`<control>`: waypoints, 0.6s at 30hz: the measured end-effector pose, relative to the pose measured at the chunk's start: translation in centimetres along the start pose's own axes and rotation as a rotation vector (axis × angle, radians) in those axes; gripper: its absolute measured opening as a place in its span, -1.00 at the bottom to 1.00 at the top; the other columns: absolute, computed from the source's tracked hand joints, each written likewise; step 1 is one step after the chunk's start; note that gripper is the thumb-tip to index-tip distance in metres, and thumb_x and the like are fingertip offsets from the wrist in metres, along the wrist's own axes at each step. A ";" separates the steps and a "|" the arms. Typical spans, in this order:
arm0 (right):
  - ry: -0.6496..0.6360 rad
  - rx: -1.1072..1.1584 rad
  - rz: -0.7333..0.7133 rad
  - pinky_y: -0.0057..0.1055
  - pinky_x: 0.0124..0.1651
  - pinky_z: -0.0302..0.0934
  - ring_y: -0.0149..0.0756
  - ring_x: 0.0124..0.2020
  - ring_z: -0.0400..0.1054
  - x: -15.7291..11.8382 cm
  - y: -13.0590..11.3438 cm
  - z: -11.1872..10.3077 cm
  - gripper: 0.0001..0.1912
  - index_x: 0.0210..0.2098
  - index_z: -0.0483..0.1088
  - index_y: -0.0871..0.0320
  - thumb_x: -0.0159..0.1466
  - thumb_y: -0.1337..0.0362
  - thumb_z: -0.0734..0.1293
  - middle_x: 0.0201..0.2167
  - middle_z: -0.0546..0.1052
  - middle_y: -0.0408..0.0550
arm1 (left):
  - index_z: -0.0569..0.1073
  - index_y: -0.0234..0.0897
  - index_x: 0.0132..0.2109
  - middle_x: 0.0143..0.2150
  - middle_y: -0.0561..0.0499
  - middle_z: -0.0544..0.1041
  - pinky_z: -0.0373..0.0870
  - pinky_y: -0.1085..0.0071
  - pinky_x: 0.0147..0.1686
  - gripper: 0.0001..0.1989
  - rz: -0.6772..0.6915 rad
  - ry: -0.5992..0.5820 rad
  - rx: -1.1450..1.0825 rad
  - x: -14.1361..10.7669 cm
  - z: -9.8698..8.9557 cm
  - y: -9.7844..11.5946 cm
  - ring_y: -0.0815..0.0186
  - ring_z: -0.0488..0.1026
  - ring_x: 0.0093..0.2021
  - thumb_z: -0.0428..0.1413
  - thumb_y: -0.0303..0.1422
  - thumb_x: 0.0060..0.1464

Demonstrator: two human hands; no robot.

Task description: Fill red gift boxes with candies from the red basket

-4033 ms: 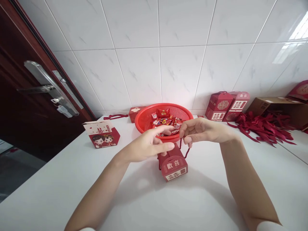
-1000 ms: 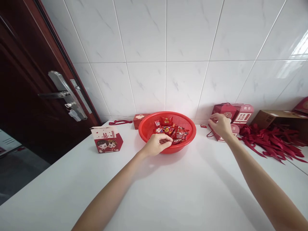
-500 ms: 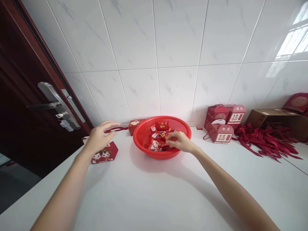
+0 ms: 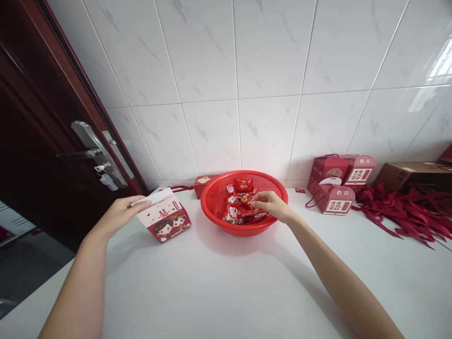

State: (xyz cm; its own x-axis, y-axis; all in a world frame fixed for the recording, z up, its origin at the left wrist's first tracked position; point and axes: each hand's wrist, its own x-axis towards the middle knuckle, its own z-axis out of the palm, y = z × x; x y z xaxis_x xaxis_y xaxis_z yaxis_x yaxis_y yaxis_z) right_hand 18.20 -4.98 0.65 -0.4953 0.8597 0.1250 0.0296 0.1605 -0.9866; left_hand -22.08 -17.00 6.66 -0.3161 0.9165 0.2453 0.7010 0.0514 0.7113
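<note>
My left hand (image 4: 123,212) grips the upper flap of a white and red box (image 4: 164,217) printed with two cartoon faces, which leans at a tilt over the table's left part. At the middle, against the wall, a red plastic basket (image 4: 243,230) holds several wrapped candies (image 4: 233,214). My right hand (image 4: 270,205) reaches over the basket's right side, its fingers pinched together at the candies; what they hold, if anything, is hidden.
Behind the basket's left side lies a small red box (image 4: 203,185). Several red boxes (image 4: 335,200) stand at the right, beside a heap of red ribbons (image 4: 395,209) and a cardboard box (image 4: 416,176). A dark door (image 4: 38,117) is at the far left.
My left hand has come down onto the cartoon box and taken its flap; the box is now tilted. My right hand stays at the candies. The view has shifted slightly left.
</note>
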 end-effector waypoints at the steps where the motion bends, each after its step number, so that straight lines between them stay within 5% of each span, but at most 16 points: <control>1: 0.005 -0.006 -0.007 -0.40 -0.35 0.34 -0.34 -0.50 0.45 0.0 0.0 0.0 -0.79 -0.52 0.50 0.15 0.00 0.17 0.53 -0.47 0.56 -0.13 | 0.57 -0.22 -0.32 -0.42 0.02 0.62 0.43 0.36 -0.43 -0.48 -0.022 -0.061 -0.058 -0.3 0.1 0.8 0.14 0.54 -0.39 0.27 0.17 -0.17; 5: 0.009 -0.008 -0.016 -0.41 -0.39 0.32 -0.33 -0.50 0.45 0.0 0.1 0.0 -0.77 -0.51 0.50 0.14 0.01 0.13 0.53 -0.54 0.53 -0.14 | 0.55 -0.23 -0.38 -0.43 0.09 0.58 0.43 0.44 -0.37 -0.56 0.064 -0.328 -0.163 -1.5 1.6 4.3 0.18 0.52 -0.34 0.25 0.09 -0.06; 9: 0.030 -0.008 -0.022 -0.42 -0.38 0.32 -0.34 -0.50 0.43 -0.1 0.0 0.0 -0.69 -0.49 0.51 0.15 0.01 0.04 0.53 -0.56 0.52 -0.15 | 0.50 -0.27 -0.44 -0.46 0.05 0.49 0.33 0.50 -0.45 -0.61 0.297 -0.528 -0.144 -3.0 5.4 8.3 0.30 0.42 -0.41 0.18 -0.02 0.09; 14: 0.014 0.016 -0.074 -0.42 -0.33 0.31 -0.37 -0.47 0.42 -0.7 -0.4 -0.1 -0.51 -0.48 0.52 0.17 0.08 -0.18 0.45 -0.46 0.58 -0.07 | 0.46 -0.28 -0.45 -0.47 0.06 0.44 0.29 0.48 -0.38 -0.62 0.489 -0.536 -0.147 -4.3 10.2 12.1 0.35 0.34 -0.40 0.12 -0.08 0.17; 18: -0.049 0.010 -0.099 -0.39 -0.26 0.33 -0.34 -0.44 0.45 -1.2 -0.7 -0.3 -0.46 -0.50 0.54 0.17 0.11 -0.24 0.41 -0.46 0.60 -0.03 | 0.48 -0.29 -0.42 -0.43 0.04 0.46 0.29 0.46 -0.37 -0.61 0.509 -0.636 -0.165 -5.1 12.3 12.6 0.34 0.34 -0.39 0.12 -0.07 0.19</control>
State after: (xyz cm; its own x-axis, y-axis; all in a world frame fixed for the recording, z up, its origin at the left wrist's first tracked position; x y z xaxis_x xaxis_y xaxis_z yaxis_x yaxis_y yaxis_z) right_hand 19.06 -5.96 1.21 -0.5377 0.8148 0.2167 -0.0302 0.2382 -0.9707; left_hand -3.73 -16.12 6.28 0.4705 0.8639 0.1795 0.5421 -0.4435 0.7137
